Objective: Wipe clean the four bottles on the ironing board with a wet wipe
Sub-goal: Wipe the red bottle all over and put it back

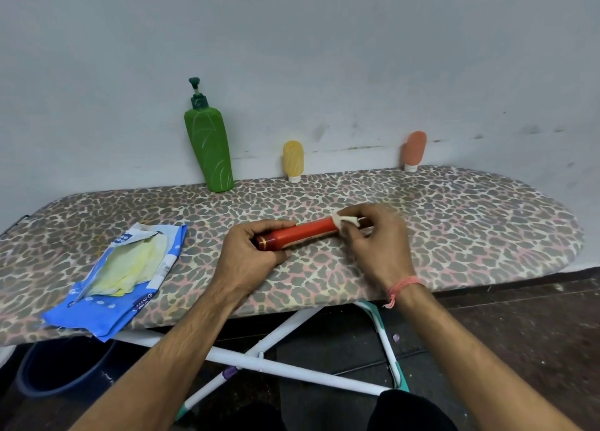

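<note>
A red bottle (303, 232) lies sideways just above the leopard-print ironing board (454, 222). My left hand (253, 255) grips its dark cap end. My right hand (373, 242) pinches a crumpled white wet wipe (345, 220) against the bottle's other end. Against the wall stand a tall green pump bottle (209, 148), a small yellow tube (293, 159) and a small orange tube (414, 149), both tubes resting on their white caps.
An open blue wet-wipe pack (123, 278) with yellowish wipes showing lies at the board's left front. Under the board are white crossed legs (285, 362) and a dark blue bucket (61, 369) on the dark floor. A grey wall stands directly behind the board.
</note>
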